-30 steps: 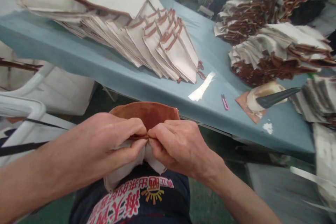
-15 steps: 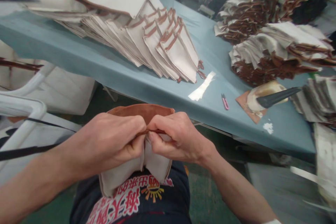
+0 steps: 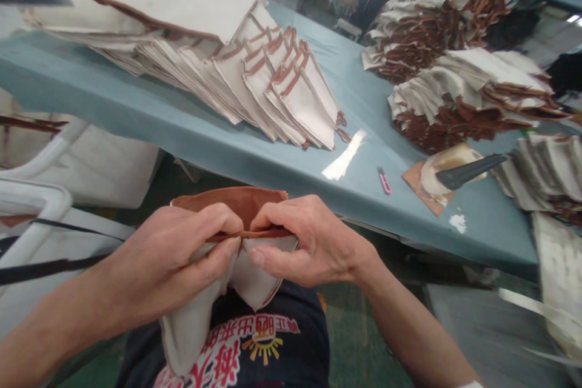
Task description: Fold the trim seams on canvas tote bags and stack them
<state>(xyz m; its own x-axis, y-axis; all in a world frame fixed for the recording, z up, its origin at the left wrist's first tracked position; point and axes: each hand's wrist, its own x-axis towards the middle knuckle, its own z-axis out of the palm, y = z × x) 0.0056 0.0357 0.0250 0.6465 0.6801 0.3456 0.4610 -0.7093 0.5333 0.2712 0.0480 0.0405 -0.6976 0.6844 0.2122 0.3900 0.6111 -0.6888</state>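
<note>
Seated at the near edge of a workshop table, you hold a cream canvas pouch with a brown lining (image 3: 248, 276) over your lap, its mouth turned up and open toward the far side. Your left hand (image 3: 182, 257) pinches the brown rim from the left, thumb and fingers clamped tight on the cloth, while your right hand (image 3: 311, 239) grips the same rim just beside it, the fingertips of both hands almost touching at the middle of the near edge. The pouch's cream body hangs down between your wrists, against your dark shirt with red and white printing (image 3: 259, 345). Beyond your hands runs the long table covered in blue-grey cloth (image 3: 182, 127). On it, far and to the left, lies a fanned stack of flat cream bags with brown trim (image 3: 273, 91). To its right, a pale strip of material (image 3: 344, 156) rests on the cloth, with a small pink cutter (image 3: 384, 180) near it. Further right, a black-handled tool (image 3: 468, 170) lies across a brown and cream scrap (image 3: 431, 185), and loose heaps of cream and brown bags (image 3: 454, 97) crowd the far right of the table.
</note>
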